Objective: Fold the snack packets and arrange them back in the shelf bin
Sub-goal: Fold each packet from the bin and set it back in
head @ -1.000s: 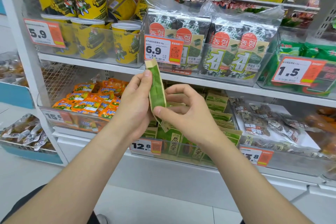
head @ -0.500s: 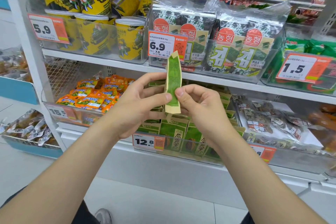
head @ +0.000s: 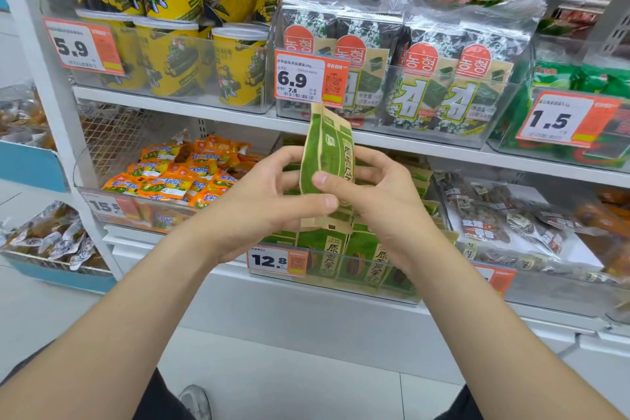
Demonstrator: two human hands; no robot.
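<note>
Snack packet (head: pixel 328 150) is upright in mid-air between both hands, in front of and above the clear shelf bin (head: pixel 361 285) of matching green packets, not touching it. Left hand (head: pixel 259 204) pinches the lower left edge with its thumb on the front. Right hand (head: pixel 392 208) pinches from the right, thumb across the front face, fingers behind. Both grips are narrow and clamped on the packet. It's probably a paper-laminate pouch: light, thin, creases well, slightly slick, with loose contents inside. Best hold is likely the side edges near mid-height, thumbs along the crease. Squeezing the middle risks crushing the contents. Can't tell where the free slot in the bin is.
</note>
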